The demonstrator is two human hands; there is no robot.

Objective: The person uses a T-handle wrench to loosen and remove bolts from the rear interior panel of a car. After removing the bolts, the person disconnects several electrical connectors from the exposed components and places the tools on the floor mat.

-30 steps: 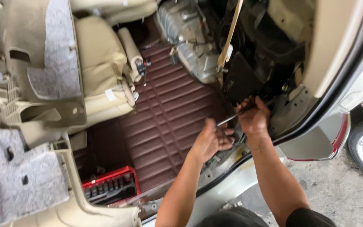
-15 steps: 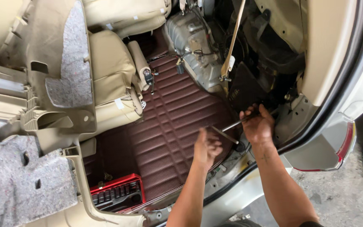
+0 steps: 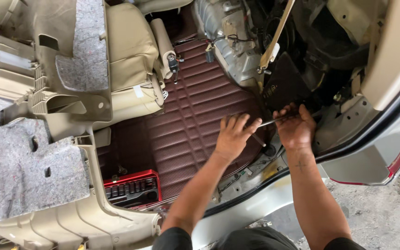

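Observation:
I look down into a car's open front footwell. My left hand (image 3: 233, 135) rests on the dark red quilted floor mat (image 3: 188, 125), its fingers spread and its fingertips touching a thin metal tool (image 3: 268, 123). My right hand (image 3: 295, 127) is closed around the other end of that tool, just below a black panel (image 3: 284, 85) under the dashboard. The tool's tip is hidden behind my right fingers.
A beige seat (image 3: 130, 60) lies at the top centre. Removed beige trim panels with grey felt (image 3: 28, 162) fill the left side. A red socket set case (image 3: 133, 189) sits on the mat. A metal housing (image 3: 225, 44) and a tan rod (image 3: 276, 34) hang above. Concrete ground (image 3: 380, 217) lies at the lower right.
My left hand has moved up and right across the mat to the tool. My right hand has stayed at the black panel, gripping the tool. The camera has drawn closer.

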